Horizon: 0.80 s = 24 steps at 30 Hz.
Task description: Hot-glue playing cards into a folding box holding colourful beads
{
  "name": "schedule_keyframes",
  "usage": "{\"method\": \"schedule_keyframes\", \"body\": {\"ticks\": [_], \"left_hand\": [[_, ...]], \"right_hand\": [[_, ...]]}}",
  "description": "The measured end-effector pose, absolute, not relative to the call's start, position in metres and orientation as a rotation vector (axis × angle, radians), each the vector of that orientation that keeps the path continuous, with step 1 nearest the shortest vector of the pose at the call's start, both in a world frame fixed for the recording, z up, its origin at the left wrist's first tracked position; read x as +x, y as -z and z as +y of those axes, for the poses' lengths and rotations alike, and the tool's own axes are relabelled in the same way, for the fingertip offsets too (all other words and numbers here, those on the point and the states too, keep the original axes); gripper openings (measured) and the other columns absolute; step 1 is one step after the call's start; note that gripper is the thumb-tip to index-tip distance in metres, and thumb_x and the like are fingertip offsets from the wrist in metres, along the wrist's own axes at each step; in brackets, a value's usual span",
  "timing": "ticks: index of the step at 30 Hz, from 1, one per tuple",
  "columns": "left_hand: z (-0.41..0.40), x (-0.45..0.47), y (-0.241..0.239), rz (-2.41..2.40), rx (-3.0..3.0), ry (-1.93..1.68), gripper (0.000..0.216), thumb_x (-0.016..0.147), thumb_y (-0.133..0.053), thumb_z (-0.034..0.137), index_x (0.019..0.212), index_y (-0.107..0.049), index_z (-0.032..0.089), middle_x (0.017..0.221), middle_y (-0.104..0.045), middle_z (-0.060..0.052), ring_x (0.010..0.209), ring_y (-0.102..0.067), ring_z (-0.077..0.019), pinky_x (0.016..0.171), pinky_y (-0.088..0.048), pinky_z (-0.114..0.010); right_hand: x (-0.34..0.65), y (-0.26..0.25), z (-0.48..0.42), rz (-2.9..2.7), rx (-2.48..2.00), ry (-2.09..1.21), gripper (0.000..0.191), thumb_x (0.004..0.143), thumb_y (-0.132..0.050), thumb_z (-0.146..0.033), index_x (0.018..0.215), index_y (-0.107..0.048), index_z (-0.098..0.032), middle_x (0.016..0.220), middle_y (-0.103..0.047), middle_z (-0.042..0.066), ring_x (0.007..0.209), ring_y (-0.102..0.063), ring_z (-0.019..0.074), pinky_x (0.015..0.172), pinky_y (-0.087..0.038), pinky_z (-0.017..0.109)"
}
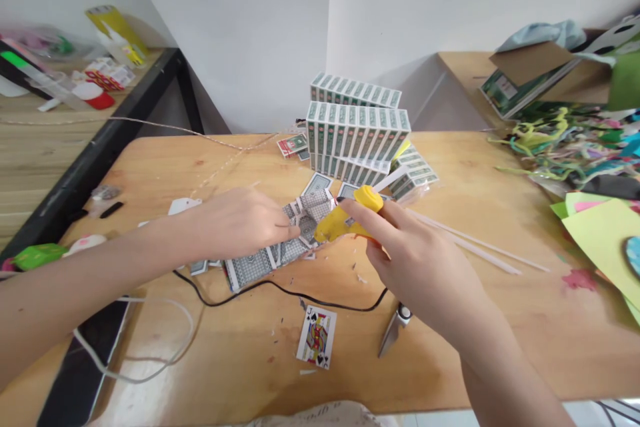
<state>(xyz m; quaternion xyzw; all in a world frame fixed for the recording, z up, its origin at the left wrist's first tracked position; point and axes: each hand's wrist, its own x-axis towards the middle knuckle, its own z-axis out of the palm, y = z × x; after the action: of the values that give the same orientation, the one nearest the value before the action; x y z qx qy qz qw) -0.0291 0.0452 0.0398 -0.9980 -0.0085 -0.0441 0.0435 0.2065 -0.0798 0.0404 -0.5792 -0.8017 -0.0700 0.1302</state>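
My right hand (415,253) is closed round a yellow hot glue gun (343,219), with a white glue stick jutting from its back end. The gun's nozzle end points left at a construction of joined playing cards (260,265) with grey patterned backs. My left hand (250,221) is at the upper side of this construction, fingers curled and pinched; what lies between the fingertips is hidden. A jack of spades card (317,337) lies face up on the table in front of the construction. Nearer my right forearm rest scissors (394,330), partly covered by the hand.
Boxed card decks (357,133) are stacked at the back. White glue sticks (480,247) lie on the right, beside coloured paper (595,233). A black cord (280,288) crosses the table. At the lower left sit a dark flat device (85,367) and a white cable (150,380).
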Motion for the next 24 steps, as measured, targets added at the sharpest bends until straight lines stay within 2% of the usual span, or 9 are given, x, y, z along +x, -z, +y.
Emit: {"method": "schedule_keyframes", "body": {"ticks": [24], "left_hand": [[0.0462,-0.0308,-0.0383,-0.023,-3.037,0.106,0.037,0.098,-0.035,0.020,0.086,-0.069,0.022,0.061,-0.062,0.001,0.054,-0.054,-0.0140,0.049,-0.033,-0.031]], "right_hand": [[0.2048,-0.0429,-0.0846,-2.327,-1.701,0.363,0.048,0.084,-0.045,-0.009,0.128,-0.049,-0.026,0.085,-0.060,0.002,0.066,-0.055,0.0143,0.045,-0.027,0.026]]}}
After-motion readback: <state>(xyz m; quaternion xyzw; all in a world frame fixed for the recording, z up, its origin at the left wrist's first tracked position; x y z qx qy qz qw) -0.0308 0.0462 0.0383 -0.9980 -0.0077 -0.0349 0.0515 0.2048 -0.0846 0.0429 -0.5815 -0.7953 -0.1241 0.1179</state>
